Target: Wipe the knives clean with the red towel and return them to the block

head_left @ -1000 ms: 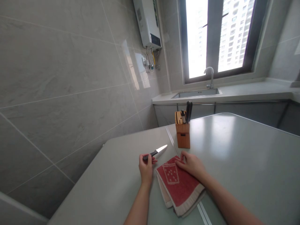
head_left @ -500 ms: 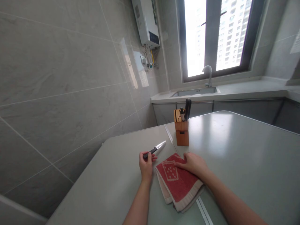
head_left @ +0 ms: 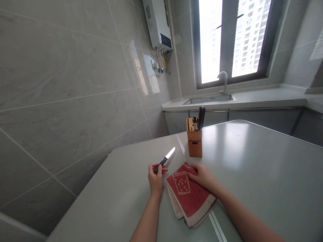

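My left hand (head_left: pixel 156 178) is closed around the black handle of a small knife (head_left: pixel 164 160), whose bright blade points up and to the right, away from me. Just right of it, my right hand (head_left: pixel 204 176) pinches the upper edge of a folded red towel (head_left: pixel 190 198) with pale borders and a pale pattern. The towel hangs down towards me over the table and stands apart from the blade. Beyond both hands a wooden knife block (head_left: pixel 195 143) stands upright, with black-handled tools (head_left: pixel 201 117) in its slots.
A pale table (head_left: pixel 121 188) with a light seam strip lies under everything. Behind it runs a counter with a sink (head_left: pixel 210 99) and a faucet (head_left: pixel 223 82) below a window. A water heater (head_left: pixel 156 27) hangs on the tiled wall at left.
The knife has turned slightly in my left hand, its tip now more upward and a little further left. My right hand and the towel have shifted slightly left.
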Demonstrator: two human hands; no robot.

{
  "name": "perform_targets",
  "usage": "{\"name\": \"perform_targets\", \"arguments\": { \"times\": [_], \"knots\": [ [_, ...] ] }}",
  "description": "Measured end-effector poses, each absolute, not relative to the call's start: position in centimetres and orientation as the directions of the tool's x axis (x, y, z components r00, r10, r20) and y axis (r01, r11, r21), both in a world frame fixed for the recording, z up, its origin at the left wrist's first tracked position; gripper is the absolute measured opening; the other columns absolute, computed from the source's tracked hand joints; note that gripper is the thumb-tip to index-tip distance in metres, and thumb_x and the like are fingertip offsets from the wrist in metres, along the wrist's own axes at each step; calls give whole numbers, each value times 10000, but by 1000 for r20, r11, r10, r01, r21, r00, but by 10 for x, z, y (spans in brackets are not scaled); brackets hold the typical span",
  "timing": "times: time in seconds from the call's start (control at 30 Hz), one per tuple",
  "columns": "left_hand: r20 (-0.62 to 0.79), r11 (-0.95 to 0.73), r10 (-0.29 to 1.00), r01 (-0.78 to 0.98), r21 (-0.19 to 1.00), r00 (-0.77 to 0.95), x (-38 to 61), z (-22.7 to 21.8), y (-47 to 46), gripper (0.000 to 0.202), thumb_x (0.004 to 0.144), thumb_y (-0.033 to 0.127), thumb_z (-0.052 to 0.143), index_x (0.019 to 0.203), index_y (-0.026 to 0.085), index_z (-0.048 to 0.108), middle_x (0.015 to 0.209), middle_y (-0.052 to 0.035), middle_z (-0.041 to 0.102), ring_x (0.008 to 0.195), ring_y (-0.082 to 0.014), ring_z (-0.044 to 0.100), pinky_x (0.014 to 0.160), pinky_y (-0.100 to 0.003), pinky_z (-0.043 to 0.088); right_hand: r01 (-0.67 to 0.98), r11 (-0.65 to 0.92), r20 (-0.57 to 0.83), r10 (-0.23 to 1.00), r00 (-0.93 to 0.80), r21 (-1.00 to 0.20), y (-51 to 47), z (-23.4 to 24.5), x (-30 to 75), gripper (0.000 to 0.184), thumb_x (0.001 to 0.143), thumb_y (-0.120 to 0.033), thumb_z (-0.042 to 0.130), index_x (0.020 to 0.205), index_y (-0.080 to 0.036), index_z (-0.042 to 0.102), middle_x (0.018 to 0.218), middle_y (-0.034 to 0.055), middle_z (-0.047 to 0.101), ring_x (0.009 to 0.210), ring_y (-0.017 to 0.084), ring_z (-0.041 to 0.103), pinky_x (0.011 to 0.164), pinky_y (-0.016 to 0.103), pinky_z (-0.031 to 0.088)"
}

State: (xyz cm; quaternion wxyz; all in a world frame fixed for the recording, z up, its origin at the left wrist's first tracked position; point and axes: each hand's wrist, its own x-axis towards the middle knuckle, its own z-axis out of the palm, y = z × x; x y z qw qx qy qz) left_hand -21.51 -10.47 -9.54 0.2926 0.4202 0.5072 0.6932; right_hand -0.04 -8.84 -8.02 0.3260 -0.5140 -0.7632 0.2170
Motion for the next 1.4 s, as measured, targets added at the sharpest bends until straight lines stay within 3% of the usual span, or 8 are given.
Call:
{"name": "perform_targets", "arguments": {
  "times": [0.17, 0.3, 0.43, 0.63, 0.87, 1.03, 1.17, 1.4],
  "knots": [
    [276, -322, 847, -26, 946, -455, -213, -92, -106, 280, 773, 385, 561, 905, 171, 437, 800, -74, 680, 601, -147, 653, 578, -268, 494, 398, 295, 254, 955, -153, -869, -84, -78, -2, 230, 693, -405, 564, 637, -195, 491, 567, -34, 516, 583, 144, 504, 561, 254, 369],
    [263, -331, 870, -99, 938, -417, -210, -88, -108, 285, 786, 380, 552, 940, 174, 428, 859, -84, 676, 629, -128, 643, 608, -259, 483, 9, 20, 18, 991, -135, -1000, -83, -78, -1, 237, 686, -417, 604, 765, -203, 538, 627, -11, 609, 610, 173, 585, 555, 276, 437],
    [244, -318, 906, -177, 931, -347, -206, -86, -110, 275, 792, 362, 554, 947, 178, 421, 843, -72, 674, 593, -103, 610, 587, -229, 455, -351, -179, -143, 982, -126, -919, -83, -78, 0, 234, 688, -385, 636, 827, -221, 545, 668, 2, 655, 631, 182, 629, 560, 290, 494],
    [225, -269, 947, -186, 945, -230, -200, -89, -112, 255, 786, 355, 556, 916, 176, 429, 748, -41, 666, 543, -99, 579, 518, -196, 386, -670, -139, -124, 990, -71, -729, -73, -79, 0, 244, 678, -196, 639, 908, -215, 559, 770, -3, 684, 678, 143, 643, 664, 263, 535],
    [233, -242, 967, -87, 966, -103, -196, -89, -113, 253, 799, 358, 543, 937, 177, 431, 734, -24, 642, 553, -99, 571, 554, -209, 410, -804, -233, -94, 972, -217, -547, -78, -73, 1, 195, 707, -174, 570, 900, -151, 589, 826, 49, 696, 732, 163, 651, 744, 288, 530],
    [208, -211, 975, 29, 977, 83, -191, -95, -115, 277, 817, 387, 508, 982, 177, 434, 665, 5, 599, 428, -79, 482, 449, -198, 374, -857, -273, 27, 948, -316, -438, -79, -72, 4, 103, 678, -167, 541, 770, -175, 586, 716, 19, 681, 640, 146, 636, 645, 252, 534],
    [270, -289, 956, 212, 934, 112, -188, -95, -117, 282, 822, 375, 502, 1006, 162, 514, 596, 21, 540, 463, -82, 453, 459, -190, 341, -819, -245, -31, 963, -268, -519, -80, -72, 0, 97, 665, -127, 612, 741, -177, 578, 630, -13, 666, 514, 115, 602, 569, 224, 522],
    [332, -359, 933, 337, 871, 135, -186, -85, -122, 296, 831, 348, 473, 1023, 152, 584, 607, -2, 552, 561, -132, 489, 552, -229, 378, -687, -196, -32, 969, -244, -699, -86, -73, -6, 203, 594, -211, 727, 742, -181, 592, 710, 16, 690, 588, 155, 634, 636, 285, 536]
  ]
}}
